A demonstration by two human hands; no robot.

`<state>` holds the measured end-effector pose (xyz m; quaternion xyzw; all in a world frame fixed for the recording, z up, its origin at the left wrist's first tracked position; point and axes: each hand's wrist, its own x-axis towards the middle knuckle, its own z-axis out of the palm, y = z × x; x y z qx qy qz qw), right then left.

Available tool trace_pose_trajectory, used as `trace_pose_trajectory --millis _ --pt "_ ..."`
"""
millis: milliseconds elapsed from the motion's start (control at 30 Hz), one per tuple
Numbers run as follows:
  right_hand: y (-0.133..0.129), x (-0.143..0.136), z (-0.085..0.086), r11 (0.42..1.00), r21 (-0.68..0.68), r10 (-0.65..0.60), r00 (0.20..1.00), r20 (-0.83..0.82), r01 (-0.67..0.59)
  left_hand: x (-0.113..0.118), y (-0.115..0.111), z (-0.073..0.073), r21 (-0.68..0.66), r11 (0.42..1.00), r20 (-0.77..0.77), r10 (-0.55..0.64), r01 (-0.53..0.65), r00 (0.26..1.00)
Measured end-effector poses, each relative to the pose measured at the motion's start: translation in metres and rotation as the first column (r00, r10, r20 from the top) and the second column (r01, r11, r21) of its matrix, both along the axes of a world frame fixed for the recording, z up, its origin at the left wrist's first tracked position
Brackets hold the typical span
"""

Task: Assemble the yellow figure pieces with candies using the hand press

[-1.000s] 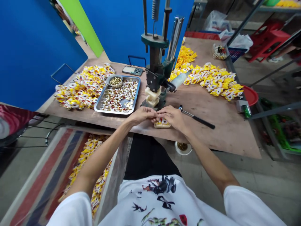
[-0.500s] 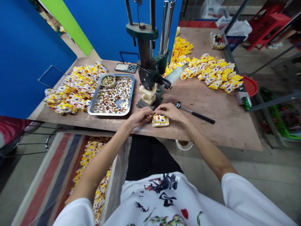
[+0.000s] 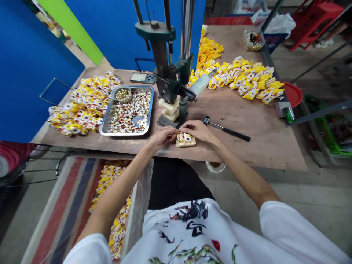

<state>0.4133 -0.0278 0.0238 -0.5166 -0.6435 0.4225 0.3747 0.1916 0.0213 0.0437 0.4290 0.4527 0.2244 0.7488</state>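
Observation:
A small yellow-and-white figurine point(image 3: 183, 137) with black eyes lies in a cream block point(image 3: 186, 144) near the table's front edge. At its upper left, my left hand point(image 3: 163, 136) is closed in a pinch. My right hand point(image 3: 198, 130) bends over the figurine's top, thumb and fingers pressed together, and its tips meet those of the left. Whatever small piece sits between the fingertips is too hidden to name. A hammer point(image 3: 227, 130) with a black handle lies to the right of my right hand.
Behind the hands stands a dark green press point(image 3: 172, 79) with cream jaws. Left of it, a metal tray point(image 3: 151, 110) holds small white-and-red parts and a tub of gold beads point(image 3: 123, 94). Figurine piles lie left point(image 3: 82, 104) and right point(image 3: 247, 79). A phone point(image 3: 142, 77) lies behind the tray.
The camera view has shifted slightly, moving the press and tray a little left in the picture. Both hands stay together at the figurine with almost the same pose.

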Motion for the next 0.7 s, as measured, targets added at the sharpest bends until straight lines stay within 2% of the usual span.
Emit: trace_pose_trajectory --millis 100,167,300,400,467,500,600,667,700 --pt "-0.002 -0.004 -0.005 1.0 0.017 -0.026 1.0 0.002 0.026 0.001 0.001 -0.002 -0.062 0.998 0.016 -0.009 0.01 1.0" --pt "-0.003 -0.01 -0.006 0.998 0.037 -0.058 0.998 0.006 0.058 0.002 0.0 -0.004 -0.079 0.997 0.004 0.026 -0.025 1.0" --pt "-0.009 -0.007 0.006 0.988 0.115 -0.115 0.991 0.069 0.106 0.006 -0.005 -0.009 -0.091 0.99 0.0 0.109 -0.109 0.994" --pt "-0.024 0.033 0.016 0.952 0.179 -0.269 0.957 0.104 0.248 0.009 -0.01 -0.01 -0.067 0.987 0.015 0.145 -0.144 0.989" --pt "-0.04 0.073 0.013 0.909 0.242 -0.393 0.891 0.227 0.339 0.009 -0.013 -0.01 -0.055 0.987 0.036 0.154 -0.152 0.987" --pt "-0.048 0.093 0.008 0.901 0.267 -0.418 0.849 0.324 0.342 0.009 -0.014 -0.009 -0.051 0.987 0.044 0.152 -0.15 0.987" --pt "-0.068 0.133 -0.009 0.934 0.225 -0.358 0.742 0.567 0.278 0.009 -0.015 -0.007 -0.034 0.991 0.054 0.134 -0.133 0.989" --pt "-0.075 0.134 -0.012 0.961 0.14 -0.273 0.726 0.631 0.24 0.009 -0.014 -0.007 -0.019 0.991 0.057 0.135 -0.134 0.989" --pt "-0.077 0.127 -0.008 0.971 0.106 -0.233 0.736 0.636 0.215 0.008 -0.014 -0.007 -0.016 0.99 0.057 0.14 -0.139 0.988"
